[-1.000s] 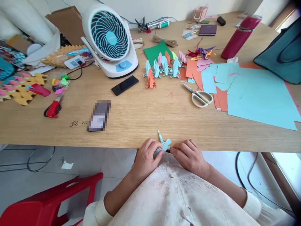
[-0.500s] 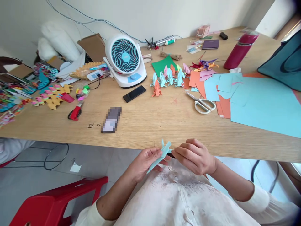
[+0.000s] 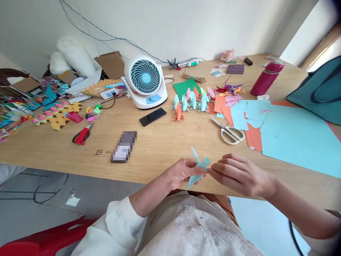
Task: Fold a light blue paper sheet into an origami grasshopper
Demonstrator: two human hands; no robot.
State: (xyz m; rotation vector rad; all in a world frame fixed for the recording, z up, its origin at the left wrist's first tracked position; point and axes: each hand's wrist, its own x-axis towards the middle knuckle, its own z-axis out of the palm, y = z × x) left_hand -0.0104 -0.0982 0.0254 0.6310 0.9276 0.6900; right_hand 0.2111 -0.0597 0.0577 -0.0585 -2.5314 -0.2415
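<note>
A folded light-blue paper piece (image 3: 196,175) is pinched between the thumb and fingers of my left hand (image 3: 183,173), over the table's front edge. One thin strip of it points up and away. My right hand (image 3: 239,175) is closed, its fingertips on the right end of the same paper. Past my hands stand several folded paper figures, light blue, pink and orange (image 3: 178,113), beside a green sheet (image 3: 183,87). White-handled scissors (image 3: 231,135) lie open to the right of them.
Light-blue sheets (image 3: 298,137) and orange scraps cover the table's right side, near a red bottle (image 3: 267,79) and a teal bag (image 3: 319,90). A fan (image 3: 146,80), two phones (image 3: 152,116) and red scissors (image 3: 82,136) are further left.
Both hands and the paper have moved up and right in the view, now over the table's edge. The paper's thin strip stands out longer. The whole view has shifted slightly.
</note>
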